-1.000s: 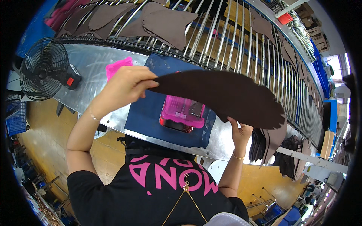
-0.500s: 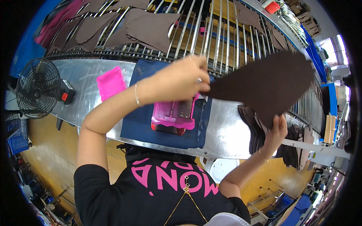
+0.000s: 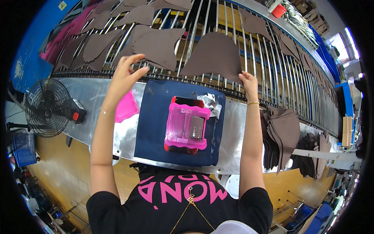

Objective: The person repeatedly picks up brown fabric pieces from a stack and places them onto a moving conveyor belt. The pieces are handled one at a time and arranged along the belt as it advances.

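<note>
Right hand: the right hand (image 3: 249,84) pinches the lower right corner of a dark brown sheet (image 3: 214,54) between thumb and fingers.
Brown sheet: lies across the metal rods (image 3: 251,58) of the rack beyond the surface, its rounded end pointing away from the person and its wide edge toward them.
Left hand: the left hand (image 3: 126,76) is open and holds nothing, thumb and forefinger spread apart; whether its fingertips touch the brown pieces behind them I cannot tell.
Overlapping pieces: just beyond the left hand, several brown pieces (image 3: 157,45) lie one over another on the rods, to the left of the pinched sheet.
Surface: a shiny metal surface (image 3: 230,136) runs between the person and the rack.
Blue mat: a dark blue mat (image 3: 152,132) lies on it, in front of the person.
Pink tray: on the mat, a pink see-through tray (image 3: 177,126) sits over a red and black object (image 3: 189,150), with a small metallic block (image 3: 197,127) inside the tray.
Foil: crumpled silver foil (image 3: 212,102) lies near the tray's far right corner.
Left side: a bright pink object (image 3: 126,108) rests beside the mat, partly behind the left forearm; a black fan (image 3: 47,109) stands farther left.
Right side: a stack of brown pieces (image 3: 283,130) hangs over the surface's near edge.
</note>
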Motion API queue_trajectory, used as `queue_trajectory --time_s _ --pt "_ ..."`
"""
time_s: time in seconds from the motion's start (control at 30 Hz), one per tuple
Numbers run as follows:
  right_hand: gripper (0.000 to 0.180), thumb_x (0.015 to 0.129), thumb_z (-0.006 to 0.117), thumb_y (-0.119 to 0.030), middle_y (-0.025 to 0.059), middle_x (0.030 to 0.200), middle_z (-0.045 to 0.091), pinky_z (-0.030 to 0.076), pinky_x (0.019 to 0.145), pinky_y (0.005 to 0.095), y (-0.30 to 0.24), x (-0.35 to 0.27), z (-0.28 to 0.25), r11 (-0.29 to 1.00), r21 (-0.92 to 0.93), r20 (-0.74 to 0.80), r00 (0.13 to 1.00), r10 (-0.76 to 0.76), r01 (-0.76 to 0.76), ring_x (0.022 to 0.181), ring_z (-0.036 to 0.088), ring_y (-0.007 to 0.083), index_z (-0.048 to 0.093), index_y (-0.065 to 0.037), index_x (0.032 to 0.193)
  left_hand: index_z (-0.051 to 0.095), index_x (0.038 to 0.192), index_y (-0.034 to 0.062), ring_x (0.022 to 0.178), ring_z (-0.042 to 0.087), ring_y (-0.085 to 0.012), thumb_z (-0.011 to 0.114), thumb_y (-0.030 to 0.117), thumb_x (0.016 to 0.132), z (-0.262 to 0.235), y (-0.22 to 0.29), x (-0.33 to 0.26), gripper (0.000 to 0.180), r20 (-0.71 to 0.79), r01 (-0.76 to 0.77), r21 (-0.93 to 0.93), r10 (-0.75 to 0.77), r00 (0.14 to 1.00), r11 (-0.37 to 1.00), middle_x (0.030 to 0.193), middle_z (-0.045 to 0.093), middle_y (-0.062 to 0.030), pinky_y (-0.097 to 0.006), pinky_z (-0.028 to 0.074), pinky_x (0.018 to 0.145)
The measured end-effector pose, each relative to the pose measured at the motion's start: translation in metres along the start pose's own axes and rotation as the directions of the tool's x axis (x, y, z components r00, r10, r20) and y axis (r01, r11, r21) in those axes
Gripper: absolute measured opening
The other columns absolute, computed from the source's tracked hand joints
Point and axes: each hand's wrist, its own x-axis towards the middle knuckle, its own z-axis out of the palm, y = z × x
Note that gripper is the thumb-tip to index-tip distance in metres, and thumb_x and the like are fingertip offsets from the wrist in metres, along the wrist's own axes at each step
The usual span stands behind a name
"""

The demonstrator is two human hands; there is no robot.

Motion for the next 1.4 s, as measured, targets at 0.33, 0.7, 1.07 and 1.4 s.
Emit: queue_trajectory --time_s 0.33,0.7,1.07,1.4 --pt "0.042 0.075 0.075 -0.037 0.0089 0.083 0.058 0.045 0.071 0.0343 -0.066 -0.083 -0.063 0.739 -0.67 -0.399 0.809 -0.432 0.064 0.077 0.056 0.0232 0.068 -0.006 0.103 0.054 0.126 0.0115 0.075 0.04 -0.0069 0.068 0.014 0.083 0.007 -0.009 -0.018 0.045 0.058 0.127 -0.151 -0.12 0.991 0.98 0.11 0.048 -0.0027 -0.019 0.039 0.065" --pt "0.055 0.075 0.066 -0.055 0.0203 0.104 0.065 0.048 0.085 0.0436 0.013 -0.25 -0.277 0.316 -0.512 -0.839 0.544 0.018 -0.799 0.101 0.061 0.0349 0.069 -0.008 0.104 0.053 0.128 0.0099 0.074 0.043 -0.0052 0.068 0.013 0.084 0.037 0.017 -0.012 0.047 0.154 0.04 -0.279 0.004 0.988 0.959 0.109 0.048 -0.0026 -0.018 0.038 0.064" --pt "0.056 0.07 0.076 -0.046 0.0208 0.101 0.066 0.048 0.085 0.0455 -0.002 -0.238 -0.294 0.036 -0.598 -0.8 0.599 0.046 -0.801 0.099 0.061 0.0384 0.066 0.003 0.096 0.051 0.129 0.0095 0.082 0.043 -0.0103 0.072 0.021 0.08 0.018 0.014 -0.038 0.055 0.113 -0.097 -0.124 0.111 0.987 0.988 0.105 0.048 -0.0052 -0.023 0.043 0.069" --pt "0.044 0.093 0.052 -0.029 0.0241 0.108 0.06 0.053 0.06 0.0399 -0.112 -0.254 -0.234 0.285 -0.872 -0.47 0.844 -0.257 -0.398 0.08 0.065 0.0332 0.05 0.002 0.125 0.053 0.127 0.0106 0.083 0.044 -0.0126 0.071 0.022 0.08 0.014 0.041 -0.038 0.052 0.143 -0.069 -0.222 0.102 0.984 0.973 0.107 0.049 -0.0056 -0.025 0.042 0.073"
